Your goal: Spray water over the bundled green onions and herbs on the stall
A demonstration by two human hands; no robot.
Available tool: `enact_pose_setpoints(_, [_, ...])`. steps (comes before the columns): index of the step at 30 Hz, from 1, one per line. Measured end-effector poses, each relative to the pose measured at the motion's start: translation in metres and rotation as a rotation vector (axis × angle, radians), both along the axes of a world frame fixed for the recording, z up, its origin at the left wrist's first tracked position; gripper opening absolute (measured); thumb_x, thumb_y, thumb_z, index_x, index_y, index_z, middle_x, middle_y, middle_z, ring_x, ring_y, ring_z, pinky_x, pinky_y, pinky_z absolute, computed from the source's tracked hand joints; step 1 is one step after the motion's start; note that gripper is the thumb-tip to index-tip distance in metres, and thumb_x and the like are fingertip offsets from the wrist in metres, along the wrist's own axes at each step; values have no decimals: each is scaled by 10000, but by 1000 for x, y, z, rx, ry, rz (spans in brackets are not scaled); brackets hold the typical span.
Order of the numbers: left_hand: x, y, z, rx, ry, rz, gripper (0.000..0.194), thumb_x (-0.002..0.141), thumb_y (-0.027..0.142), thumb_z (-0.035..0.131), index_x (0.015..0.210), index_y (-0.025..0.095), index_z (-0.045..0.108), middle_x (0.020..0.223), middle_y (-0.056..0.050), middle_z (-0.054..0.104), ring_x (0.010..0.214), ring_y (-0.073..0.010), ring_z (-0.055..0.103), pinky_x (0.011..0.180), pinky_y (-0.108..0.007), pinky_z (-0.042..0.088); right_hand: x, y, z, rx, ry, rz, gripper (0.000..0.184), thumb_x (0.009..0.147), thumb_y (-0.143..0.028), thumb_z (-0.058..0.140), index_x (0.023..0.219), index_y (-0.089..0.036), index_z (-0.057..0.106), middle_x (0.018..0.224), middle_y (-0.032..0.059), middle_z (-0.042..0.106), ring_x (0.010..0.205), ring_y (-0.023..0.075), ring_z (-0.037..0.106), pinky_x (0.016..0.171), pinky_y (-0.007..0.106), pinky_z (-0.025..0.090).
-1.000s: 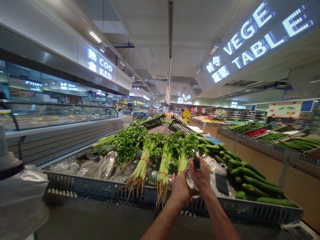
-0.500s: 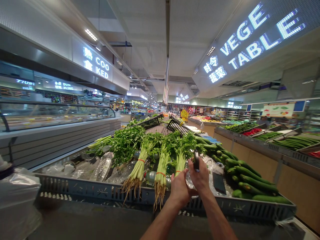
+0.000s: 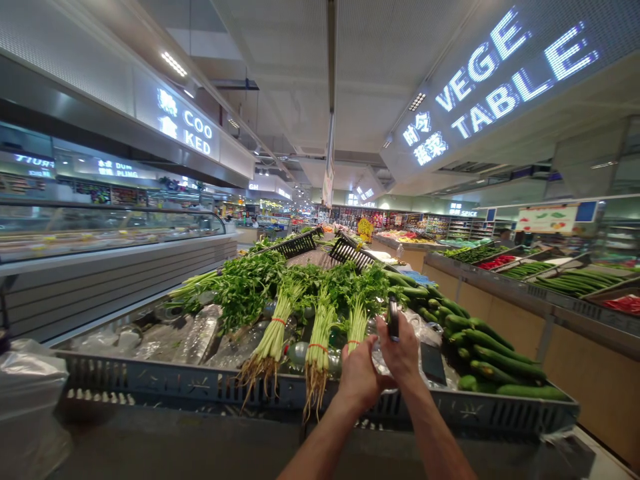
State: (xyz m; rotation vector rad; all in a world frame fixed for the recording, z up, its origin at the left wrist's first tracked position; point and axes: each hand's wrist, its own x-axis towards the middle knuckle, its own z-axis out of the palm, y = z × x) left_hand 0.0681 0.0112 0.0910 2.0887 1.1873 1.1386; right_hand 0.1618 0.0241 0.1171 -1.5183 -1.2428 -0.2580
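Note:
My left hand (image 3: 360, 377) is closed around the lower end of the rightmost celery bunch (image 3: 357, 317), just below its red band. The root end there is hidden by my hand. Close beside it, my right hand (image 3: 401, 350) is closed on a small black object with a shiny edge (image 3: 393, 319), whose kind I cannot make out. To the left, another banded celery bunch (image 3: 320, 327) hangs its roots over the crate's front rim. A third celery bunch (image 3: 277, 327) lies farther left, its pale roots also over the rim.
The grey crate (image 3: 185, 387) holds plastic bottles (image 3: 299, 353) and loose leafy greens (image 3: 247, 283). Cucumbers (image 3: 500, 353) are piled at its right, near a dark flat panel (image 3: 433, 363). A clear plastic bag (image 3: 30, 400) hangs at left. A glass display counter (image 3: 115, 227) stands beyond.
The whole view has shifted slightly, with the crate and signs sliding a little to the left. Both hands keep nearly the same place and the same grip.

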Motion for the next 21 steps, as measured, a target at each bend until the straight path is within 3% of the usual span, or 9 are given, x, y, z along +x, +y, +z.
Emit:
enact_pose_setpoints(10, [2, 1, 1, -21, 39, 6, 607, 545, 203, 643, 1107, 267, 422, 1012, 8, 595, 946, -175, 525, 995, -377, 133, 1, -1, 2, -40, 7, -12, 490, 694, -561, 339, 925, -166, 515, 798, 87, 560, 756, 226, 497, 643, 326, 346])
enact_pose_setpoints(21, [3, 0, 2, 16, 15, 3, 583, 504, 235, 663, 1050, 263, 461, 987, 4, 604, 934, -195, 528, 965, -395, 178, 0, -3, 5, -25, -28, -15, 373, 720, -511, 330, 782, -188, 505, 720, 52, 573, 710, 208, 507, 672, 330, 333])
